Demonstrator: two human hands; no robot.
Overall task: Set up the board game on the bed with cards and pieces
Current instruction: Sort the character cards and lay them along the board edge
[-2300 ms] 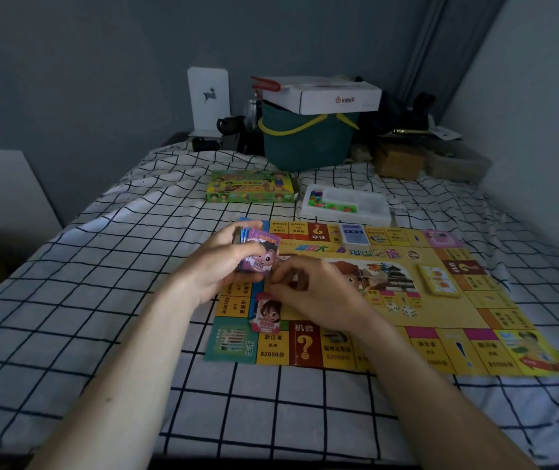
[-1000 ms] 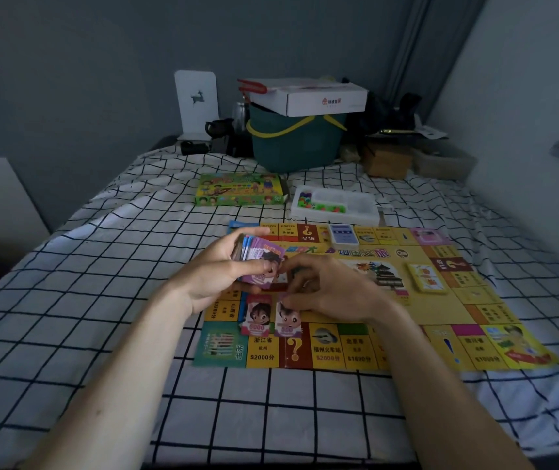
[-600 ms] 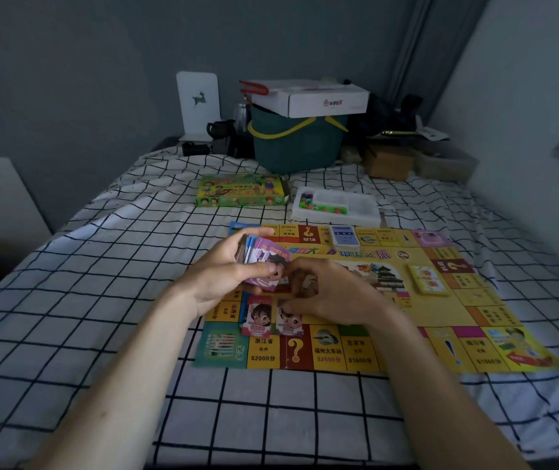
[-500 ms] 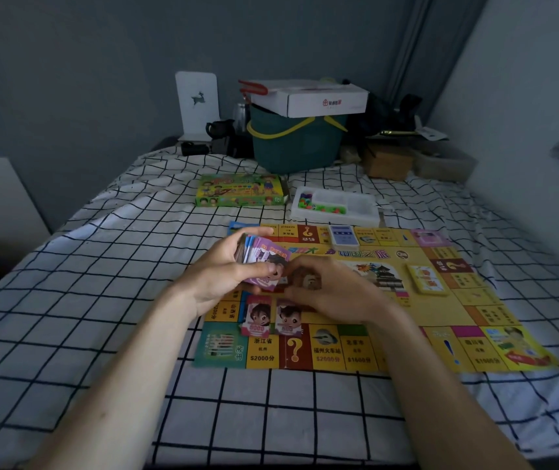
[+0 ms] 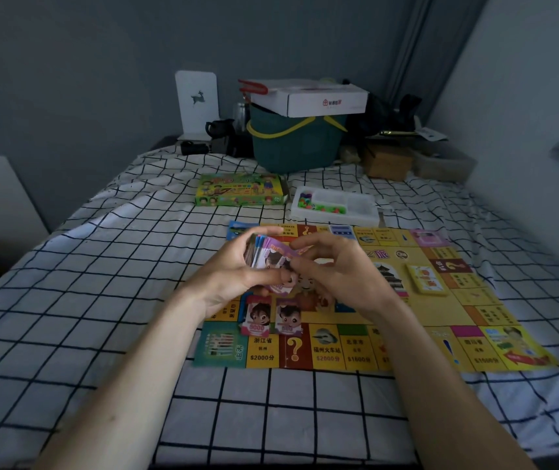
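Observation:
The yellow game board (image 5: pixel 373 320) lies flat on the checked bed. My left hand (image 5: pixel 234 273) grips a stack of purple cards (image 5: pixel 264 254) above the board's left side. My right hand (image 5: pixel 335 269) pinches the top card of that stack at its right edge. Two purple character cards (image 5: pixel 271 319) lie side by side on the board below my hands. A yellow card deck (image 5: pixel 425 279) sits on the board's right part, and a blue card deck (image 5: pixel 341 230) lies at its far edge.
The green game box (image 5: pixel 240 189) and a white tray of coloured pieces (image 5: pixel 335 206) lie beyond the board. A teal basket (image 5: pixel 295 144) with a white carton on top, a brown box (image 5: pixel 386 162) and clutter stand at the head of the bed. A wall runs along the right.
A second purple card now lies on the board beside the first. My right hand has come back up to the stack and pinches its top card. The left hand stays in place.

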